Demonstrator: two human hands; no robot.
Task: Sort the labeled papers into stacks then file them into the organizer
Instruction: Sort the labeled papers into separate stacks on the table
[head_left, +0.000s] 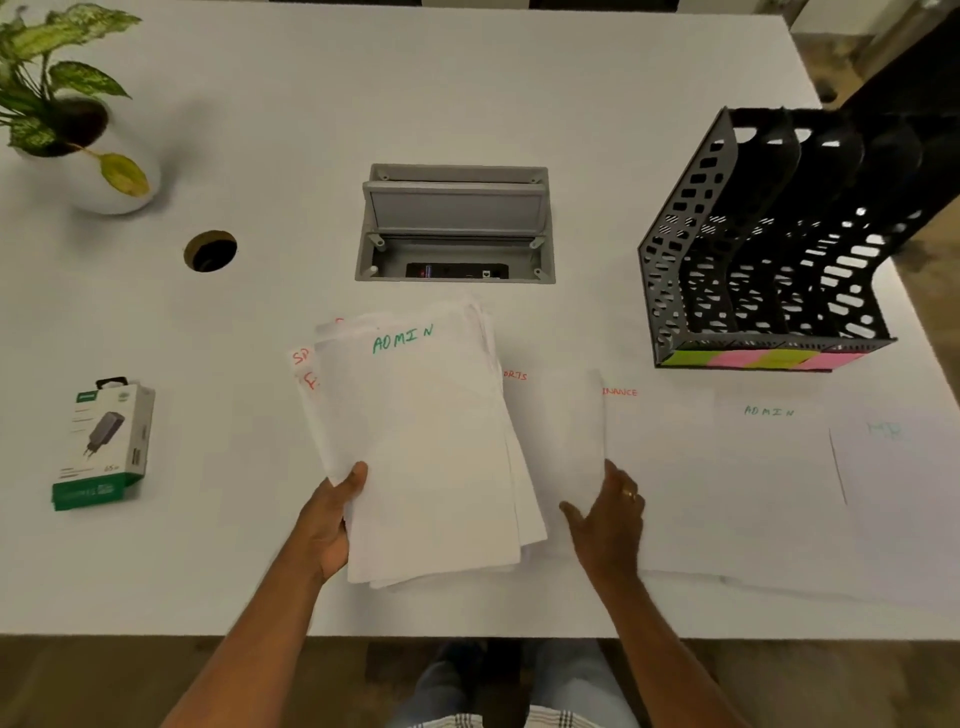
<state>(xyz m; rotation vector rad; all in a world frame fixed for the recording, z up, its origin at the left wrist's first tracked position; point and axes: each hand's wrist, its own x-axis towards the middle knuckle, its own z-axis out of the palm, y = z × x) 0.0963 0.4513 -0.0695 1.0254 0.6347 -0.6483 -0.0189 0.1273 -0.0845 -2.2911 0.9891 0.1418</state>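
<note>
Your left hand (332, 514) holds the paper stack (421, 447) over the worktop (467, 104); right hand (608, 519) flat on a sorted sheet.

Stack: thin white sheets, fanned, long axis running away from you, tipped slightly left; top sheet reads ADMIN in green at the far end; left grip pinches the near-left edge, thumb on top; right grip spread, fingers straight on the SPORTS sheet (561, 431); beside it lie the FINANCE sheet (660, 467), ADMIN sheet (774, 467), and a faintly labelled one; black perforated plastic organizer (769, 249) far right, upright slots, coloured labels along its front; boxed charger (104, 441) left.
</note>
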